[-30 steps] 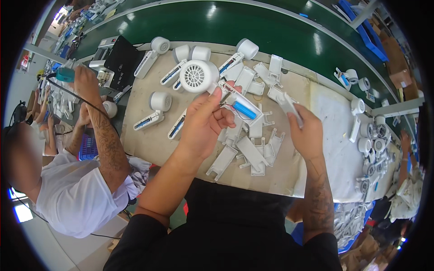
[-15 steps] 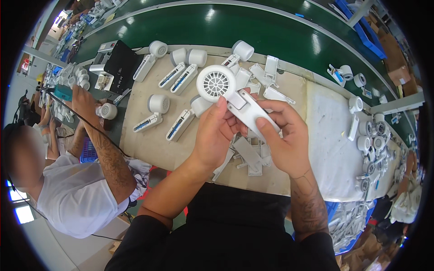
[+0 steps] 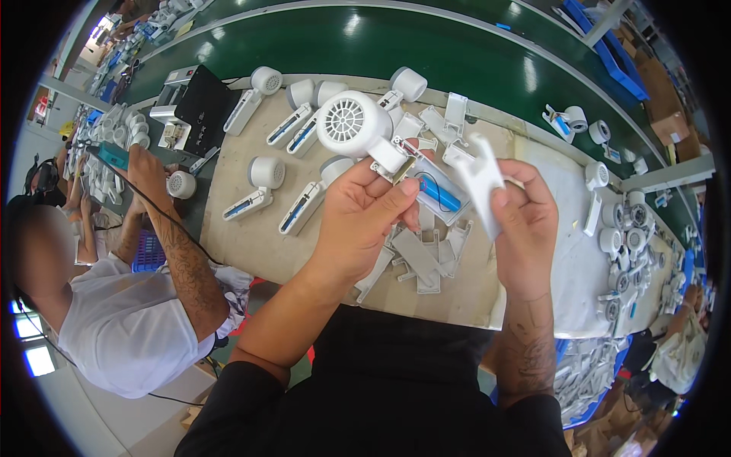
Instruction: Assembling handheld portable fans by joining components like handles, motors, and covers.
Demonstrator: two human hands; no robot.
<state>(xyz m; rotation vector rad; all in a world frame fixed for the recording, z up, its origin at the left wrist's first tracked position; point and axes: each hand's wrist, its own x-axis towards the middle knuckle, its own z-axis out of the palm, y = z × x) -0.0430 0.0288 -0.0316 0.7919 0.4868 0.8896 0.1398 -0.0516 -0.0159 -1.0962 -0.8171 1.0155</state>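
My left hand (image 3: 364,217) is closed round the neck of a white handheld fan (image 3: 352,122), its round slotted head pointing up and to the left. The fan's handle lies uncovered, and a blue battery (image 3: 439,193) with a dark wire shows inside it. Apart from the handle, just to its right, my right hand (image 3: 527,225) pinches a white handle cover (image 3: 481,183), held up and tilted. Beneath my hands lies a pile of loose white and grey covers (image 3: 417,261).
Several open-handled fans (image 3: 266,174) lie left on the table. A black machine (image 3: 199,110) stands behind them. More fan heads (image 3: 632,240) crowd the right side, above a blue crate (image 3: 628,350). A green conveyor (image 3: 304,42) crosses the back. A co-worker (image 3: 122,320) holds a teal tool at left.
The cover has come off the fan's handle, exposing the blue battery. My right hand has moved right with the cover, while my left hand still grips the fan, whose head has tilted.
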